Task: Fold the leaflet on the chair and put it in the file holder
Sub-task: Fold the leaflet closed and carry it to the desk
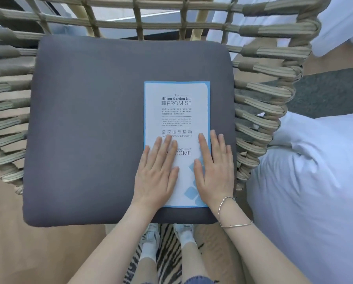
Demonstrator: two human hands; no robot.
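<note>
Leaflet [176, 117] is lying flat on the right half of the grey seat cushion [85, 119] of the woven chair [261, 99], and both my hands are pressed down on its lower part. My left hand [157, 173] covers the lower left edge, my right hand [214, 171] the lower right edge, both palms down with fingers spread, gripping nothing. It's white with a light blue border, dark print reading "PROMISE" and "WELCOME", and blue shapes near the bottom right corner.
</note>
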